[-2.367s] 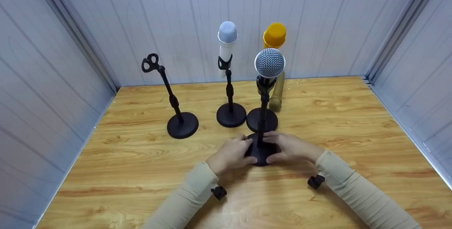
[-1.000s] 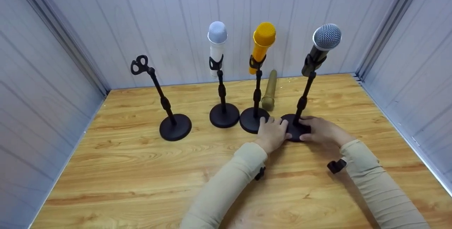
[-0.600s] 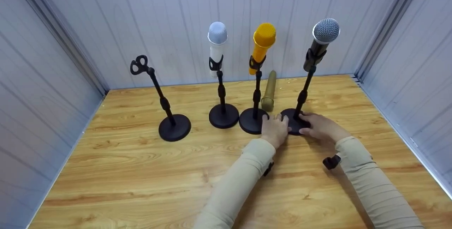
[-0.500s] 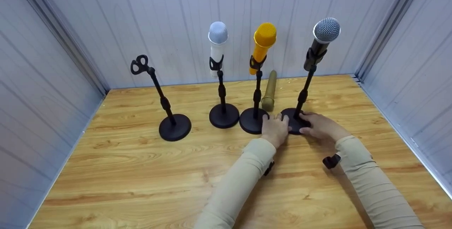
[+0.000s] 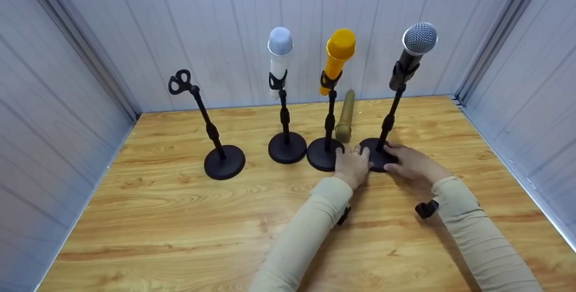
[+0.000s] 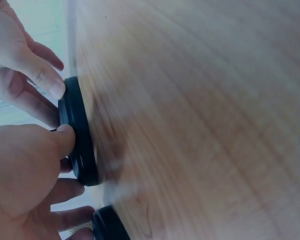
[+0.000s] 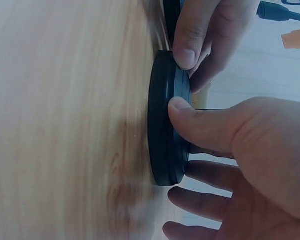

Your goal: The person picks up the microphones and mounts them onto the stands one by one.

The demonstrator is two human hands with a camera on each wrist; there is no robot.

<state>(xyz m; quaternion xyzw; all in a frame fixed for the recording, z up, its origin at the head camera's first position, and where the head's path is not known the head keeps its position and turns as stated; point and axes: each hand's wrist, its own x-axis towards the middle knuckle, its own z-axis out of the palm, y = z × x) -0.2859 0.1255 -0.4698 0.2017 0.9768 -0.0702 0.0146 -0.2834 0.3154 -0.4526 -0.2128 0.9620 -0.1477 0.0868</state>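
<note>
Black desktop mic stand (image 5: 388, 123) sits toward the table's (image 5: 180, 229) back right corner. Left hand (image 5: 352, 166) and right hand (image 5: 412, 162) pinch its base (image 5: 376, 160). Probably top-heavy: slide flat, grip low, avoid bumping the neighbouring yellow-mic stand (image 5: 321, 157).

Left hand (image 5: 352, 166), right hand (image 5: 411, 163) grip black base (image 5: 373, 153) below silver-headed microphone (image 5: 411, 57).

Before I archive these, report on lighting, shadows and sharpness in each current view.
Head: fairly even light, silver microphone head crisp, soft shadow beside the right sleeve; left wrist: bluish haze, pale washed-out background, table grain smeared; right wrist: similar cast, grain soft, dim shadow beside the black stand base. Whether motion or focus softens the grain, I can't tell.
</note>
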